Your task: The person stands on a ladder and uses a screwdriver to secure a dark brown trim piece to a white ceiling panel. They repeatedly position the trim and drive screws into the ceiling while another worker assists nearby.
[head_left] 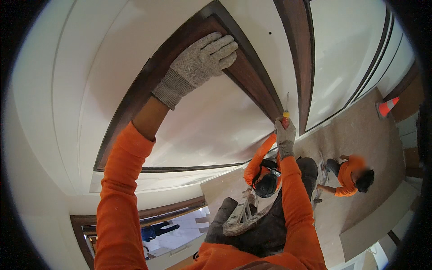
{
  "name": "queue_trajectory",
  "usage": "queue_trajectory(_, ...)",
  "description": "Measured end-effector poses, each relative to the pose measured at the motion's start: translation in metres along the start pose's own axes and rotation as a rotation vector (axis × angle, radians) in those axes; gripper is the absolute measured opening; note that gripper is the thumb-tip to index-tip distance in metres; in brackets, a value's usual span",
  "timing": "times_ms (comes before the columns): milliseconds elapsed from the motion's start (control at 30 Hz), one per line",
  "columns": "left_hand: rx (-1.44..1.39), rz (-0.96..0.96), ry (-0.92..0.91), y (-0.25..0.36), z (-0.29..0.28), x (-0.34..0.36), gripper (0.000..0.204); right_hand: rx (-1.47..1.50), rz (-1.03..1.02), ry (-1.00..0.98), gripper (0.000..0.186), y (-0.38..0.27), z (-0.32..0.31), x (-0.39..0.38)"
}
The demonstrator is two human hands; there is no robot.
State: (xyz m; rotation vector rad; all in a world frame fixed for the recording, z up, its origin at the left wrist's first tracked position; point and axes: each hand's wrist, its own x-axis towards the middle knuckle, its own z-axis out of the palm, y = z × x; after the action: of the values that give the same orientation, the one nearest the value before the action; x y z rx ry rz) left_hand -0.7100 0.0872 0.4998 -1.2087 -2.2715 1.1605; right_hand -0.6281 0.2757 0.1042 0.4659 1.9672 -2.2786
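Note:
My left hand, in a grey knit glove, lies with fingers extended on the dark wood trim that borders a white panel. Lower right along that trim, my right hand, also gloved, grips a screwdriver with a red and yellow handle, its metal shaft pointing upward in the picture. A second dark trim strip runs just right of the screwdriver. A co-worker in orange is below my right hand, arms raised toward the panel.
A metal ladder stands beneath me. Another person in orange is on the brown floor at right, below an orange-and-white cone. A board lies at lower right. Through an opening at lower left, a person in blue is visible.

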Motion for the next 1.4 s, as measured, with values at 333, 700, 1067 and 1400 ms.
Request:
queue_trajectory(333, -0.013, -0.009, -0.016, 0.004, 0.007, -0.002, 0.066, -0.062, -0.034, -0.034, 0.018, -0.028, 0.009, -0.024)
queue_trajectory(700, -0.032, -0.032, -0.019, 0.006, 0.008, 0.001, 0.068, 0.148, -0.009, -0.031, 0.021, -0.014, 0.004, -0.012)
queue_trajectory(1067, 0.065, 0.04, 0.182, -0.004, 0.034, -0.007, 0.042, 0.336, 0.046, -0.165, 0.025, 0.039, 0.015, 0.017)
queue_trajectory(1400, -0.059, -0.105, 0.552, 0.003, 0.052, 0.008, 0.018, 0.051, -0.168, -0.072, 0.032, 0.054, -0.005, 0.033)
